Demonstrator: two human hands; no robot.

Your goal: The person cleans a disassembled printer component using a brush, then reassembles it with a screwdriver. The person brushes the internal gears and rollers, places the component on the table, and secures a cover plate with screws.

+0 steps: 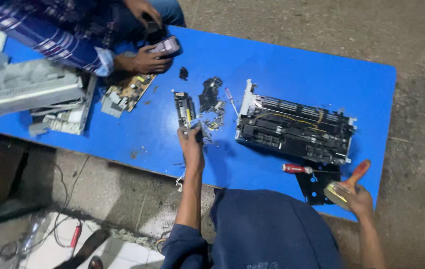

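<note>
While the stripped printer sits open, parts lie spread along the blue table, each hand busy at its own end.

Left hand: the left hand [191, 144], centre of the frame, is closed around a small dark part [196, 133] at the table's near side; the fingers wrap it tightly, though what kind of part it is stays too small to tell.

Right hand: the right hand [357, 199], lower right, is closed on a brush [346, 185] with a reddish handle pointing up and away, bristles towards the wrist, held just off the table's near edge.

Chassis: the printer chassis [294, 129] lies flat right of centre, its inner side up, so wiring and rollers face the person.

Screwdriver: a red-handled screwdriver [297, 169] lies just below the chassis, near the right hand, apart from it.

Bracket: a black metal bracket [314, 187] lies under the screwdriver's tip, at the table edge.

Loose parts: a narrow board [184, 108] and a heap of small scraps [211, 107] sit just above the left hand, likely set aside within reach.

Table: the table [282, 65] carries all of it.

Other person: at the upper left, another person's hands [148, 57] hold a small device; a circuit board [132, 89] and grey casings [33, 94] lie beside them.
</note>
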